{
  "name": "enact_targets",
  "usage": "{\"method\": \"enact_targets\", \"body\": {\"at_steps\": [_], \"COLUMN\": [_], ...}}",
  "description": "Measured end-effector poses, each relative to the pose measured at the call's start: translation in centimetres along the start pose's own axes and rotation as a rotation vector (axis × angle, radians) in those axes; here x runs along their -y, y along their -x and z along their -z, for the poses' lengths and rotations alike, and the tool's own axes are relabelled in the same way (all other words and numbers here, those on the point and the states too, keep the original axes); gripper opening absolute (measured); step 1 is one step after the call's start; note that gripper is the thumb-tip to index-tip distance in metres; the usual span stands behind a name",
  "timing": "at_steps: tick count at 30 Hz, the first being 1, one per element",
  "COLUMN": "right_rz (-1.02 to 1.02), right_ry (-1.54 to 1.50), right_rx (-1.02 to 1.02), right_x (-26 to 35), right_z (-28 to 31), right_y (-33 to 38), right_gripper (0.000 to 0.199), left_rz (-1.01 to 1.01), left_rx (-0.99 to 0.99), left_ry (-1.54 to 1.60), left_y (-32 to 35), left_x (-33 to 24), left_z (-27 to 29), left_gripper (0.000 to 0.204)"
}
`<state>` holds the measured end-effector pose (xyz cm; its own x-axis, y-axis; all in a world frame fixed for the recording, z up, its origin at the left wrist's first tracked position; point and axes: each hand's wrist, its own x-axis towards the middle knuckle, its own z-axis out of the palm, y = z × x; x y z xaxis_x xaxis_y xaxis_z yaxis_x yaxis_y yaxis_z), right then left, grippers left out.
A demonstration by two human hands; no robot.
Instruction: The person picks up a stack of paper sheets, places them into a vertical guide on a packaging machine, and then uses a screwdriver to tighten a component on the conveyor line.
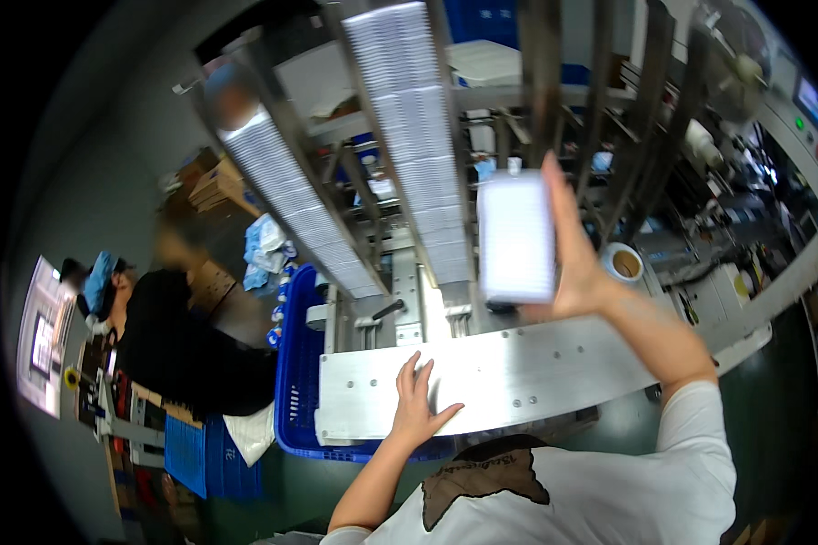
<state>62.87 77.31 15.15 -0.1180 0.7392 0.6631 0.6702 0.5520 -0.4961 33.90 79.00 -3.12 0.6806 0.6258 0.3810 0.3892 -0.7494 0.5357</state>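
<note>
The right hand [580, 272] grips a flat, white, rectangular stack of ribbed plastic pieces [516, 238], held up at centre frame. Below it, the left hand [416, 404] rests with fingers spread on a smooth, brushed-metal plate [518, 368] dotted with screws.

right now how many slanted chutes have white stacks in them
2: the left chute beside the blue crate, and the middle chute left of the white stack in the right hand. Others look empty.
</note>
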Motion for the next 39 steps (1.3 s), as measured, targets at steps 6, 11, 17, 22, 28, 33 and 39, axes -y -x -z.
{"method": "enact_targets", "body": {"at_steps": [6, 11, 17, 22, 28, 33, 39], "right_rz": [0.661, 0.511, 0.249, 0.429, 0.409, 0.759, 0.503], "right_ry": [0.340, 0.534, 1.059, 1.165, 1.212, 0.755, 0.695], "right_rx": [-0.604, -0.807, -0.432, -0.207, 0.107, -0.118, 0.037], "right_x": [11.1, 15.7, 13.1, 9.5, 11.4, 7.2, 0.9], "right_z": [-3.5, -8.3, -11.4, -14.5, -12.0, -6.3, 8.8], "right_y": [-23.2, -34.3, -38.9, -35.4, -33.4, -25.7, -6.3], "right_gripper": [0.122, 0.116, 0.074, 0.071, 0.095, 0.091, 0.041], "left_rz": [0.021, -0.018, -0.012, -0.006, -0.012, 0.028, 0.077], "left_rx": [-0.215, -0.290, -0.214, -0.207, -0.159, -0.141, -0.220], "left_ry": [-0.079, -0.032, 0.006, 0.057, 0.016, 0.004, -0.087], "left_y": [2.8, 2.9, 2.5, 2.8, 2.1, 2.0, 2.4], "left_x": [3.2, 3.4, 3.3, 4.3, 3.5, 3.5, 2.0], "left_z": [1.3, 1.2, 1.6, 0.8, 1.8, 1.0, 0.8], "left_gripper": [0.077, 0.066, 0.059, 0.058, 0.054, 0.054, 0.045]}}
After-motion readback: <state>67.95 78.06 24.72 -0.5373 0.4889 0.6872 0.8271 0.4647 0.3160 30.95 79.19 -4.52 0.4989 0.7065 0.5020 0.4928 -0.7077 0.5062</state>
